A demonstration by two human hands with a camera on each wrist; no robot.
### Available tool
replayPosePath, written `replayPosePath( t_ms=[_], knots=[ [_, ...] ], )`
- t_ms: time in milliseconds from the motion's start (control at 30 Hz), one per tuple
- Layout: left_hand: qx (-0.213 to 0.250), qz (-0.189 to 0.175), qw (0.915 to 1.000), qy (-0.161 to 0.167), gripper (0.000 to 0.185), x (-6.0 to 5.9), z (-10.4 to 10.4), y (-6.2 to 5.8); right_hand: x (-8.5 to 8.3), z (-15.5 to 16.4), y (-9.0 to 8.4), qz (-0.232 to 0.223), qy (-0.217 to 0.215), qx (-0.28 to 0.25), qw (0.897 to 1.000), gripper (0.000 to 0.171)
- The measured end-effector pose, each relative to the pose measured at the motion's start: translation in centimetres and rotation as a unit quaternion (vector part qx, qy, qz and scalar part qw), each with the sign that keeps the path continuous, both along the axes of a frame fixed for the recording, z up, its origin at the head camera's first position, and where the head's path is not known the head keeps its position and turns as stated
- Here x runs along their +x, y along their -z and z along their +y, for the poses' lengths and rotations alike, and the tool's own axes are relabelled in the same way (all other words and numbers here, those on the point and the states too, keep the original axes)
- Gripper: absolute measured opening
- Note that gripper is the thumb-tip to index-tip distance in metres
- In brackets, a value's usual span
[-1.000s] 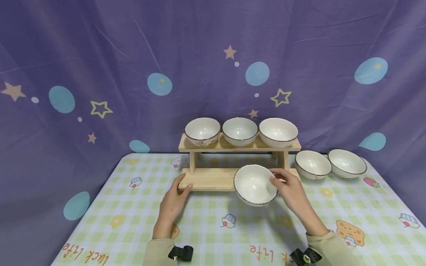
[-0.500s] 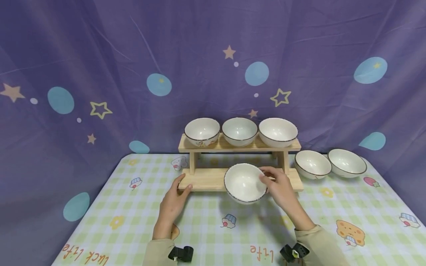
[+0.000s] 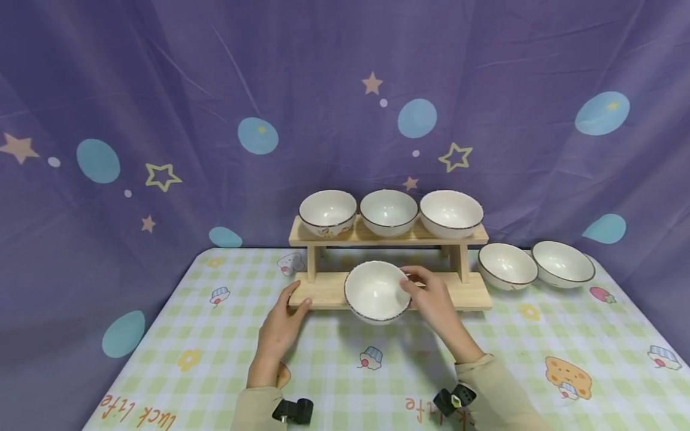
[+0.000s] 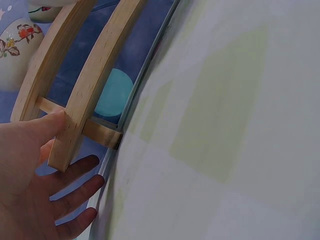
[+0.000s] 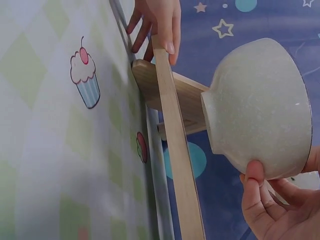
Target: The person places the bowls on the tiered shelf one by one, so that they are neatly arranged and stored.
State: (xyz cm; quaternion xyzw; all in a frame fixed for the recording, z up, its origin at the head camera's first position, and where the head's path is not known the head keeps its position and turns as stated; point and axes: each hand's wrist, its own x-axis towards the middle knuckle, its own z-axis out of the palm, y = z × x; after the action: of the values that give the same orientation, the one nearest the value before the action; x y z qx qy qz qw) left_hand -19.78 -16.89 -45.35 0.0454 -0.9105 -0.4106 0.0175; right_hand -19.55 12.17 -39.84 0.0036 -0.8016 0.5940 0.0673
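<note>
My right hand (image 3: 417, 290) grips a white bowl with a dark rim (image 3: 375, 291) by its right edge. It holds the bowl just above and in front of the lower shelf (image 3: 323, 290) of a two-tier wooden rack. In the right wrist view the bowl (image 5: 260, 107) hangs clear of the shelf (image 5: 172, 150), with my fingers (image 5: 262, 200) curled under its rim. My left hand (image 3: 291, 305) rests on the table with its thumb against the shelf's left end. The left wrist view shows that hand (image 4: 35, 185) flat and its thumb on the shelf end (image 4: 75, 130).
Three white bowls (image 3: 388, 211) stand in a row on the rack's upper shelf (image 3: 350, 236). Two more bowls (image 3: 507, 266) (image 3: 563, 263) sit on the checked tablecloth (image 3: 334, 383) to the right of the rack. A purple star-patterned curtain hangs behind.
My right hand has carried the bowl to the left along the front of the lower shelf and slightly farther back. My left hand has stayed in place.
</note>
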Motion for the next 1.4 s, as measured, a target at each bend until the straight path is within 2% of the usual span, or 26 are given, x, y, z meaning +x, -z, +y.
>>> replayPosePath(
  t_ms=[300, 700, 1400],
  knots=[
    [-0.007, 0.001, 1.0000, -0.004, 0.063, 0.0, 0.0, 0.0, -0.7, -1.9, 0.2, 0.004, -0.022, -0.031, 0.999, 0.028],
    [0.005, 0.007, 1.0000, -0.003, 0.061, 0.0, 0.0, 0.0, -2.1, -4.0, 1.0, -0.018, -0.034, -0.069, 0.997, 0.031],
    [0.012, 0.009, 0.9999, 0.001, 0.061, 0.0, -0.3, 0.1, -3.1, -6.4, 1.4, -0.017, -0.042, -0.080, 0.996, 0.036]
  ],
)
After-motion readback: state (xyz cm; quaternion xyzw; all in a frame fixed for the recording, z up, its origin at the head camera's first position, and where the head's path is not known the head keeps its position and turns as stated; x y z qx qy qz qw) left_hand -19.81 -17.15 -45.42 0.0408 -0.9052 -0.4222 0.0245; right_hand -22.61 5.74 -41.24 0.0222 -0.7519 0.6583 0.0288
